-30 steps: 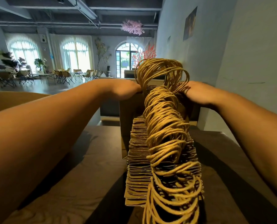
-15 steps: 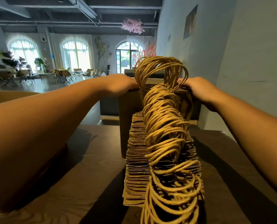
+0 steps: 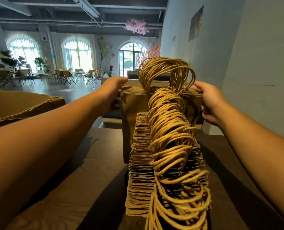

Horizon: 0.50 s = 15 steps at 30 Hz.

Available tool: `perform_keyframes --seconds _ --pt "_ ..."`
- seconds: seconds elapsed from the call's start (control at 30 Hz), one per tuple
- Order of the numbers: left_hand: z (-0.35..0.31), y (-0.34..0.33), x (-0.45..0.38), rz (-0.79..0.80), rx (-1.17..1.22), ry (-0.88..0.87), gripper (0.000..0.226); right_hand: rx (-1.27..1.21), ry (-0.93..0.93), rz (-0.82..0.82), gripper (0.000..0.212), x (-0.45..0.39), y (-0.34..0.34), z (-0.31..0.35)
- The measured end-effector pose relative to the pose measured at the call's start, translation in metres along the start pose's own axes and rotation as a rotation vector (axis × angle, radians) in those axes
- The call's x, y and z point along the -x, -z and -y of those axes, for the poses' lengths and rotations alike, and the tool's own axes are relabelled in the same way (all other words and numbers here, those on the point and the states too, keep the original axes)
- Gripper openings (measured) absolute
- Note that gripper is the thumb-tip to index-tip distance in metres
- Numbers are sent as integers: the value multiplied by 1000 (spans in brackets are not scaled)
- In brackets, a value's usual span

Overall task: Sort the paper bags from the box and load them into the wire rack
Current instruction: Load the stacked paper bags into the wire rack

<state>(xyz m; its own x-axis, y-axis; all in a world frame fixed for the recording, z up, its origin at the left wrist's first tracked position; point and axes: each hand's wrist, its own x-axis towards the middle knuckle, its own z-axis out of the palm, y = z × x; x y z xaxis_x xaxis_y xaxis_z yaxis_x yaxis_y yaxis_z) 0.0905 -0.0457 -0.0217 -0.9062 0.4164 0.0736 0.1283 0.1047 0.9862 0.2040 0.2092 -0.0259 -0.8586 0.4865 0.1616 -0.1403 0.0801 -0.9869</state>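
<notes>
On the dark table (image 3: 88, 171), both hands are gripping a tall batch of brown, twine-handled paper bags (image 3: 134, 110): left hand (image 3: 112, 92), right hand (image 3: 209, 103), behind a long row of shorter bags (image 3: 141, 163). Loading looks well advanced; the rack is hidden.

Arched windows (image 3: 78, 53) glow bright at ten o'clock, above folding chairs (image 3: 66, 76) and potted plants (image 3: 38, 63) on a glossy floor (image 3: 43, 87). A dark beamed ceiling (image 3: 88, 12) carries a pink hanging ornament (image 3: 136, 27) at twelve. A pale wall (image 3: 254, 55) with a picture (image 3: 196, 24) fills the two o'clock side.
</notes>
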Motion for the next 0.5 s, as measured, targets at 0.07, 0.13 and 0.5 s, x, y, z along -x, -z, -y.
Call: perform_keyframes --seconds 0.07,0.13,0.5 --pt "5 -1 -6 -13 137 111 46 -100 -85 55 41 -4 0 -7" --pt "5 -4 -10 -32 220 175 50 -140 -130 40 38 -11 2 -9" --pt "5 -8 -24 -29 388 213 22 -314 -191 23 36 -35 -7 -17"
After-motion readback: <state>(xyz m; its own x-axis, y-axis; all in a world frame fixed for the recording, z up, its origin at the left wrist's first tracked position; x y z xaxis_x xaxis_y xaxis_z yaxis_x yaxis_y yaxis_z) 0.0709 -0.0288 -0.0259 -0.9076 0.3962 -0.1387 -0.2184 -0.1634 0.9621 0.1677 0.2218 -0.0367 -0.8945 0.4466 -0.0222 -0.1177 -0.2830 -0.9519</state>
